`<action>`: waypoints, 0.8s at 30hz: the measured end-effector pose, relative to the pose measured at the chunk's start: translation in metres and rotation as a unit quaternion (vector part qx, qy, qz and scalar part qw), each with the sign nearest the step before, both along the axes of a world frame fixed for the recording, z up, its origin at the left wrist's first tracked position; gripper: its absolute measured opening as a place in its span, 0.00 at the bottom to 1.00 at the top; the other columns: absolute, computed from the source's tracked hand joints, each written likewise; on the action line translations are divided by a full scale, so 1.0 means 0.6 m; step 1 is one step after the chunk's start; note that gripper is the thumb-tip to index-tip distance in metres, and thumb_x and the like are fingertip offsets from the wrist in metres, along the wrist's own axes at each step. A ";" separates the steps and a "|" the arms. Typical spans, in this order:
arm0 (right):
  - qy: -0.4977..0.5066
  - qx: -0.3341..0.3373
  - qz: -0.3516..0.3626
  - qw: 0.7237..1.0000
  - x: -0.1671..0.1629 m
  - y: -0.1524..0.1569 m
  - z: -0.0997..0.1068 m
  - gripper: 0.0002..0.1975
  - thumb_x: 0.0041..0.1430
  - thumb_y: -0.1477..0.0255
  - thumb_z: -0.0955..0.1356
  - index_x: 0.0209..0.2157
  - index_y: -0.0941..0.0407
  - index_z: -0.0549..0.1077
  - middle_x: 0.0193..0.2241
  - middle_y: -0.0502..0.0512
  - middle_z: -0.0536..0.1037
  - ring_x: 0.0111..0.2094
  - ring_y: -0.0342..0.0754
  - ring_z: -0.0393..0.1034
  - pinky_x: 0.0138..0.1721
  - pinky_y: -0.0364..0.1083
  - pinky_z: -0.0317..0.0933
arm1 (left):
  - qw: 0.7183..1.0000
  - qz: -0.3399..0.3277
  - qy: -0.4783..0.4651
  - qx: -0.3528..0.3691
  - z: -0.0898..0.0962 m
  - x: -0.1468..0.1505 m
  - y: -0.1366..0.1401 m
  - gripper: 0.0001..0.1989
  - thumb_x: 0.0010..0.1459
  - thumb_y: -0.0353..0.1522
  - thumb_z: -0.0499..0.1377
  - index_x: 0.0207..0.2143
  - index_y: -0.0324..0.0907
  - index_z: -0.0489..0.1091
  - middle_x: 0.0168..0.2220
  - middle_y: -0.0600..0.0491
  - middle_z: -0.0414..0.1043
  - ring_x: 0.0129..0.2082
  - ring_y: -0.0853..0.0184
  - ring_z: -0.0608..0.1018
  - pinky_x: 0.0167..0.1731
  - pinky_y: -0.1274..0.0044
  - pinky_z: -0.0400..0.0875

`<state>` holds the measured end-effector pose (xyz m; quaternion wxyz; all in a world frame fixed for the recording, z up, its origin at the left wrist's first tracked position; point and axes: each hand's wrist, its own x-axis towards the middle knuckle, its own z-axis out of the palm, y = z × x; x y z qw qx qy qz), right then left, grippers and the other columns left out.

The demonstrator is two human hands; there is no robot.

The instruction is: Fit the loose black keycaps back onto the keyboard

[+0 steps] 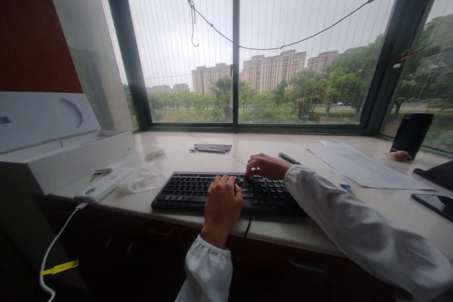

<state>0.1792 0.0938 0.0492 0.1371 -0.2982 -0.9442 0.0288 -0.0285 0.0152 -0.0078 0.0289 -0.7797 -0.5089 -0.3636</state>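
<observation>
Keyboard (255, 194) beneath left hand (223, 200) and right hand (267, 166); open box (81, 158), contents unclear

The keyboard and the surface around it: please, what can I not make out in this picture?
Head view:
Keyboard under the left hand: keys hidden by that hand.
Keyboard's right end: partly covered by the right sleeve.
Print on the paper: too small and blurred.
Flat black device: cut off by the picture's right edge.

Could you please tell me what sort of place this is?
It appears to be an indoor workspace beside a window, perhaps an office or a home; I cannot tell which. The keyboard and the printed sheet on the counter suggest desk work, and the window looks outdoors.
</observation>
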 end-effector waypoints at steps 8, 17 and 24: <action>-0.012 0.006 0.036 0.999 -0.005 -0.006 0.005 0.16 0.67 0.67 0.62 0.35 0.58 0.80 0.29 0.59 0.79 0.32 0.45 0.68 0.40 0.44 0.59 | 1.000 0.003 -0.002 -0.005 0.003 0.001 -0.001 0.14 0.62 0.31 0.50 0.46 0.42 0.73 0.42 0.50 0.75 0.45 0.61 0.71 0.48 0.71 0.64; -0.096 0.011 0.052 0.994 -0.024 0.006 0.025 0.15 0.65 0.71 0.64 0.31 0.61 0.80 0.26 0.59 0.78 0.31 0.44 0.68 0.35 0.42 0.59 | 1.000 0.000 0.000 0.000 0.001 0.000 0.000 0.14 0.62 0.30 0.50 0.44 0.42 0.74 0.40 0.50 0.75 0.44 0.62 0.72 0.46 0.71 0.65; -0.133 0.051 -0.002 0.990 -0.031 -0.009 0.026 0.11 0.62 0.75 0.65 0.33 0.59 0.80 0.26 0.57 0.77 0.29 0.42 0.68 0.33 0.41 0.59 | 1.000 0.006 0.000 -0.020 0.009 0.001 -0.004 0.15 0.62 0.30 0.50 0.47 0.42 0.73 0.42 0.49 0.75 0.46 0.62 0.71 0.49 0.71 0.64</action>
